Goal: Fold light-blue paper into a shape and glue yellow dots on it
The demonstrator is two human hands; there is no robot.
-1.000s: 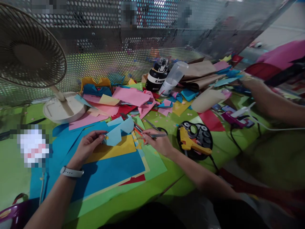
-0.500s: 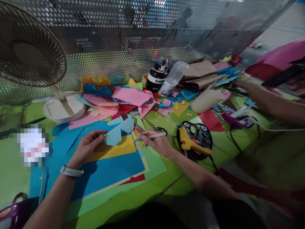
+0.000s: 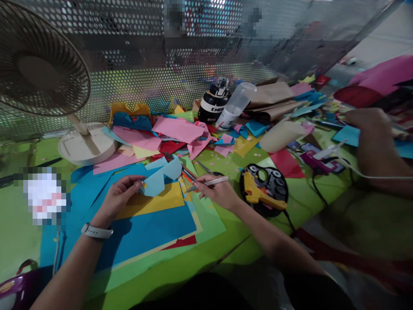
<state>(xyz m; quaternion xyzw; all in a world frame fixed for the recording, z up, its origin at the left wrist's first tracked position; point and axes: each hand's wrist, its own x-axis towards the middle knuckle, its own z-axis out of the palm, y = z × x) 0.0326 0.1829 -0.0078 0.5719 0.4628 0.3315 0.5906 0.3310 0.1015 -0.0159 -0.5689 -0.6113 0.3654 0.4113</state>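
Observation:
My left hand is closed in a pinch on the lower left edge of a folded light-blue paper piece. A small yellow spot shows on the paper near my fingertips. My right hand, right of the paper, is closed around a slim white-handled tool with a narrow grey tip; its exact kind is unclear. That tip is apart from the light-blue paper, above small yellow scraps. Under the hands lie a yellow sheet and a large blue sheet. Scissors lie partly hidden behind my right hand.
A yellow glue gun rests on a black tray at right. Behind are coloured paper scraps, a black bottle and a clear-topped bottle. A fan stands left. Another person's arm reaches in from the right.
My right hand and its tool have shifted slightly right, away from the light-blue paper. My left hand stays put. The other person's hand has moved right and nearer.

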